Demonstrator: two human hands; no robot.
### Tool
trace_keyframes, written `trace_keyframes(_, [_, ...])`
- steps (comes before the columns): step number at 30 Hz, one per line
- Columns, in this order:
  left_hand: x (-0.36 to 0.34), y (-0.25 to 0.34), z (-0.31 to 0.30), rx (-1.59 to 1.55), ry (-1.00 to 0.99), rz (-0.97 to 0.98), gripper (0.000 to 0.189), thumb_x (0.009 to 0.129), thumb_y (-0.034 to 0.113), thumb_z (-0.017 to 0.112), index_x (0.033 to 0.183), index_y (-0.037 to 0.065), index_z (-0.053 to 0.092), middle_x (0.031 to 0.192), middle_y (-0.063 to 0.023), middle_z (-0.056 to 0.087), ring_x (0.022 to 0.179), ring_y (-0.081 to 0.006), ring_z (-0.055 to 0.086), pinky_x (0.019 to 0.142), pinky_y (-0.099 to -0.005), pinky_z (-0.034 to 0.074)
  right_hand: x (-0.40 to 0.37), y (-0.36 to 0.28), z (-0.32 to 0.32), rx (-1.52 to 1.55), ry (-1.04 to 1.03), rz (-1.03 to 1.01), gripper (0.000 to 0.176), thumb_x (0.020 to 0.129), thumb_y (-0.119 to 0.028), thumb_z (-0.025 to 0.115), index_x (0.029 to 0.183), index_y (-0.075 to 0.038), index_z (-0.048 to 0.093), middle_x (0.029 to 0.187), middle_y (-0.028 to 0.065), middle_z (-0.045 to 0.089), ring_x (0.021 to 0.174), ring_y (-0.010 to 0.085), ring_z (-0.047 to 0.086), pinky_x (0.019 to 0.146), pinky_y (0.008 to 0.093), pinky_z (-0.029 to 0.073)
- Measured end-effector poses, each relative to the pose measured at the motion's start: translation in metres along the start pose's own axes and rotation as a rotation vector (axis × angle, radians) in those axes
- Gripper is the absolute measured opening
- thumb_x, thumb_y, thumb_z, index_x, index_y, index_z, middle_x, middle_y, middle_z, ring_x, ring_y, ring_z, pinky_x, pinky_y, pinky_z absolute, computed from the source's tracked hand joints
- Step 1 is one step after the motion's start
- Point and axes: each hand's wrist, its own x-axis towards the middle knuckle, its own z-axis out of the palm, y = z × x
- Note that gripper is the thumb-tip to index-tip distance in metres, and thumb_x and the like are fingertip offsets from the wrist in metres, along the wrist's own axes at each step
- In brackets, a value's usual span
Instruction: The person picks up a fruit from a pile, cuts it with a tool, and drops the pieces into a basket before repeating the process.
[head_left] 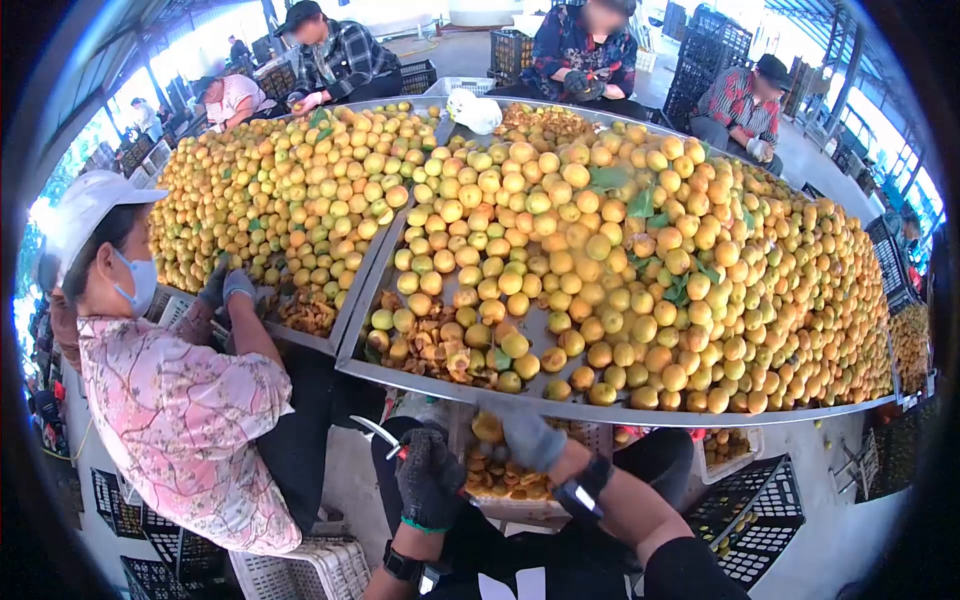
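Note:
My left hand point(430, 482), in a dark glove with a green cuff, is closed around a curved knife point(376, 432). Its bright blade points up and left, and bits of red show at the fist. My right hand point(532, 438), in a grey glove, is smeared by motion over a crate point(600, 440) of split apricots point(505, 482). Beside its fingers an apricot point(487, 427) appears blurred; whether the fingers touch it I cannot tell. Just beyond both hands runs the metal rim point(600, 411) of a table heaped with whole apricots point(680, 300).
Cut apricot pieces point(440, 345) lie in the table's near left corner. A co-worker point(185, 380) in a pink flowered shirt sits close on my left, and several people work across the table. Black crates point(755, 525) and a white crate point(305, 570) stand on the floor.

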Motion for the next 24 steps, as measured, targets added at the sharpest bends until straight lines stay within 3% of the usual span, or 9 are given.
trace_keyframes(2, [0.009, 0.002, 0.002, 0.004, 0.01, -0.044, 0.016, 0.091, 0.026, 0.062, 0.087, 0.014, 0.054, 0.057, 0.0035, 0.04, 0.039, -0.0108, 0.036, 0.036, -0.0265, 0.028, -0.02, 0.021, -0.013, -0.068, -0.013, -0.101, 0.041, 0.096, -0.041, 0.051, 0.121, -0.008, 0.055, 0.111, 0.0115, 0.06, 0.095, 0.0173, 0.061, 0.073, 0.0309, 0.054])
trace_keyframes(4, [0.016, -0.001, 0.005, 0.08, 0.042, -0.079, 0.018, 0.095, 0.025, 0.055, 0.08, 0.016, 0.05, 0.06, 0.0047, 0.044, 0.04, -0.0115, 0.04, 0.035, -0.0264, 0.032, -0.015, 0.068, -0.051, -0.981, -0.078, -0.424, 0.041, 0.095, -0.025, 0.056, 0.131, -0.008, 0.049, 0.129, 0.0186, 0.052, 0.115, 0.0247, 0.055, 0.094, 0.0349, 0.048])
trace_keyframes(8, [0.026, -0.011, 0.008, 0.115, 0.004, -0.238, 0.018, 0.092, 0.023, 0.06, 0.08, 0.015, 0.049, 0.058, 0.0029, 0.039, 0.04, -0.0115, 0.036, 0.036, -0.0269, 0.029, -0.038, 0.118, -0.108, -1.12, 0.1, -0.409, 0.046, 0.091, -0.015, 0.06, 0.132, 0.0, 0.047, 0.133, 0.0196, 0.05, 0.123, 0.0301, 0.049, 0.102, 0.0347, 0.041])
trace_keyframes(10, [0.034, -0.019, 0.004, 0.153, -0.051, -0.31, 0.016, 0.092, 0.02, 0.059, 0.08, 0.016, 0.05, 0.058, 0.0024, 0.04, 0.04, -0.012, 0.037, 0.036, -0.0272, 0.03, -0.052, 0.11, -0.117, -0.296, -0.048, -0.257, 0.04, 0.093, -0.016, 0.057, 0.129, 0.001, 0.051, 0.131, 0.0163, 0.052, 0.114, 0.0257, 0.056, 0.096, 0.0358, 0.046])
trace_keyframes(13, [0.041, -0.026, 0.004, 0.288, -0.005, -0.324, 0.012, 0.092, 0.016, 0.059, 0.083, 0.016, 0.051, 0.061, 0.0026, 0.042, 0.042, -0.0121, 0.039, 0.036, -0.0267, 0.031, -0.089, -0.01, -0.104, 0.17, -0.035, 0.078, 0.033, 0.096, -0.021, 0.055, 0.121, 0.001, 0.057, 0.116, 0.0128, 0.063, 0.107, 0.0237, 0.06, 0.092, 0.0321, 0.05])
trace_keyframes(14, [0.045, -0.028, 0.0, 0.29, -0.013, -0.337, 0.012, 0.092, 0.016, 0.059, 0.083, 0.016, 0.051, 0.061, 0.0026, 0.042, 0.042, -0.0121, 0.039, 0.036, -0.0267, 0.031, -0.089, -0.028, -0.126, -0.121, -0.026, -0.005, 0.033, 0.096, -0.025, 0.057, 0.118, -0.002, 0.058, 0.106, 0.0061, 0.067, 0.094, 0.0201, 0.064, 0.083, 0.0304, 0.053])
trace_keyframes(15, [0.051, -0.031, -0.006, 0.225, -0.016, -0.37, 0.01, 0.092, 0.014, 0.059, 0.085, 0.017, 0.052, 0.062, 0.0028, 0.044, 0.043, -0.012, 0.041, 0.036, -0.0266, 0.031, -0.097, -0.055, -0.121, -0.565, 0.296, -0.293, 0.034, 0.094, -0.029, 0.059, 0.115, -0.002, 0.06, 0.102, 0.0084, 0.067, 0.087, 0.0188, 0.064, 0.077, 0.0311, 0.053])
trace_keyframes(18, [0.056, -0.037, -0.016, 0.164, -0.057, -0.42, 0.009, 0.091, 0.012, 0.059, 0.089, 0.018, 0.052, 0.064, 0.0032, 0.047, 0.045, -0.0125, 0.045, 0.036, -0.0265, 0.033, -0.093, -0.07, -0.157, -1.585, 0.622, -0.032, 0.064, 0.084, -0.052, 0.063, 0.124, -0.003, 0.051, 0.099, 0.0197, 0.066, 0.09, 0.0316, 0.066, 0.077, 0.0393, 0.053])
trace_keyframes(24, [0.065, -0.053, -0.027, -0.039, -0.125, -0.524, 0.011, 0.09, 0.011, 0.061, 0.093, 0.019, 0.053, 0.065, 0.0029, 0.048, 0.048, -0.0135, 0.048, 0.038, -0.0263, 0.036, -0.021, -0.05, -0.145, -1.404, 0.568, 0.103, 0.065, 0.083, -0.046, 0.063, 0.129, -0.005, 0.044, 0.091, 0.0209, 0.066, 0.088, 0.0389, 0.064, 0.075, 0.0458, 0.052])
